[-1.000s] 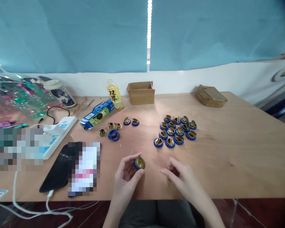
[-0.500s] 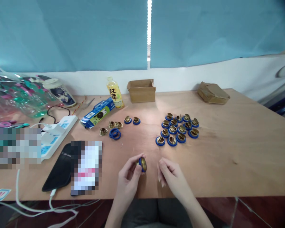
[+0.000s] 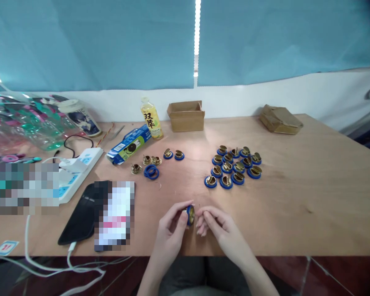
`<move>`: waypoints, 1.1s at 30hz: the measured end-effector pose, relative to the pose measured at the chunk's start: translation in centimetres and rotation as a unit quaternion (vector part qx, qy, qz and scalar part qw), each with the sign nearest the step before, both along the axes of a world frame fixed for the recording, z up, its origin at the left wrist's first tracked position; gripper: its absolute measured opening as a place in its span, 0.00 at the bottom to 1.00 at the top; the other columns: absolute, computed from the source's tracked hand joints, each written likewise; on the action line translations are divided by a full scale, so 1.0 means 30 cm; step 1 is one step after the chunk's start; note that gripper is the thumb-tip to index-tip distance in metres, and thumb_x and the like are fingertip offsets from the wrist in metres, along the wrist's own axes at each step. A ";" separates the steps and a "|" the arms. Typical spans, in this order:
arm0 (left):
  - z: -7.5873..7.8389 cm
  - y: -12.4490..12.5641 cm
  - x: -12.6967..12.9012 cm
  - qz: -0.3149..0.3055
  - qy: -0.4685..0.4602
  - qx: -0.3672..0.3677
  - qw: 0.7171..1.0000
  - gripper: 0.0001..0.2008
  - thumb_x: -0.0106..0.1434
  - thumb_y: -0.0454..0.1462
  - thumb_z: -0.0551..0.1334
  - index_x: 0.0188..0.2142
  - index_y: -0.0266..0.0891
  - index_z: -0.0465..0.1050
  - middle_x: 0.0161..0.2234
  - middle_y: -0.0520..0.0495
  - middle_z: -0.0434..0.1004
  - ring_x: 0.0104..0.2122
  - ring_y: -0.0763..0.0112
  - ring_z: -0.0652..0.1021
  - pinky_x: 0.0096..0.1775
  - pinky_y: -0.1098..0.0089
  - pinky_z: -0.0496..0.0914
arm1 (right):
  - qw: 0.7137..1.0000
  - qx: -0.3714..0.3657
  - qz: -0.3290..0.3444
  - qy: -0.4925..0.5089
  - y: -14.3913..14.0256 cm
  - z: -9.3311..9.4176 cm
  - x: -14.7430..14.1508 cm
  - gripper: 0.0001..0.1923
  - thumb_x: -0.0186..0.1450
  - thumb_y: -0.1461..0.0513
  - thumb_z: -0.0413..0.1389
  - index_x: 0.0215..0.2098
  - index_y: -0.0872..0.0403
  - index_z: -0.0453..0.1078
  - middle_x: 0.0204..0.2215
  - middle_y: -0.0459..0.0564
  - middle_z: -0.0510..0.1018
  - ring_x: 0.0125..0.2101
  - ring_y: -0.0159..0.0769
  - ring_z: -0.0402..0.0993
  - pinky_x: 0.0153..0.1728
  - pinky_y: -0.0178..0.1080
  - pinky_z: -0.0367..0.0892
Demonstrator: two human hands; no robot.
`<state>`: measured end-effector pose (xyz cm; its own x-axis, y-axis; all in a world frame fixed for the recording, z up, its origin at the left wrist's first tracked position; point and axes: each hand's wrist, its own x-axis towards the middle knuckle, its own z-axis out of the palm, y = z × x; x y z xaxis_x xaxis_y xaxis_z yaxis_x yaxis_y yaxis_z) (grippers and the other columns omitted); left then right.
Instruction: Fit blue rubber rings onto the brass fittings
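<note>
My left hand [image 3: 174,224] is closed on a round brass fitting with a blue ring [image 3: 190,215], held on edge between thumb and fingers just above the table. Close by on its right, my right hand [image 3: 214,222] has thumb and forefinger pinched together. Something thin may stick up at those fingertips, but it is too small to make out. Beyond the hands, several similar brass fittings with blue rings [image 3: 227,167] form a group on the right. Two more ringed fittings [image 3: 179,154] sit left of centre. Near them are brass fittings without rings [image 3: 136,168] and loose blue rings [image 3: 151,172].
A cardboard box [image 3: 186,116], a yellow-labelled bottle [image 3: 151,119] and a blue carton [image 3: 130,146] stand at the back. Left are a power strip [image 3: 80,174], a dark phone [image 3: 80,216], cables and clear bottles [image 3: 33,127]. A crumpled brown package [image 3: 280,119] lies back right.
Both hands have come closer together, the right one now almost at the fitting. The fitting in my left hand has moved slightly right. The whole view has shifted a little.
</note>
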<state>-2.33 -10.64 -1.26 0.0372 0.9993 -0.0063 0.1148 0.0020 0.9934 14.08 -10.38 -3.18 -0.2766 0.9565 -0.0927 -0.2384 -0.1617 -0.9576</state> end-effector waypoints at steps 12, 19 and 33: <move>0.002 -0.008 0.004 -0.006 -0.004 -0.008 1.000 0.17 0.68 0.48 0.57 0.47 0.40 0.77 0.42 0.43 0.82 0.38 0.66 0.80 0.36 0.72 0.74 | 0.999 -0.021 0.033 -0.011 -0.002 0.048 0.020 0.23 0.70 0.46 0.51 0.31 0.56 0.73 0.22 0.44 0.71 0.23 0.27 0.67 0.27 0.31 0.64; 0.014 -0.015 0.006 -0.011 0.011 -0.002 1.000 0.17 0.69 0.47 0.57 0.47 0.39 0.76 0.43 0.42 0.82 0.42 0.63 0.80 0.40 0.71 0.74 | 0.997 -0.024 0.069 -0.029 -0.003 0.048 0.007 0.26 0.69 0.44 0.51 0.28 0.57 0.70 0.20 0.44 0.69 0.22 0.28 0.65 0.26 0.31 0.62; -0.012 -0.026 0.010 -0.002 -0.060 0.027 0.998 0.11 0.67 0.43 0.62 0.44 0.40 0.77 0.40 0.44 0.81 0.40 0.66 0.80 0.42 0.72 0.74 | 0.969 0.140 0.037 -0.200 -0.036 0.060 -0.003 0.21 0.74 0.55 0.47 0.26 0.55 0.67 0.27 0.46 0.71 0.30 0.32 0.68 0.32 0.34 0.61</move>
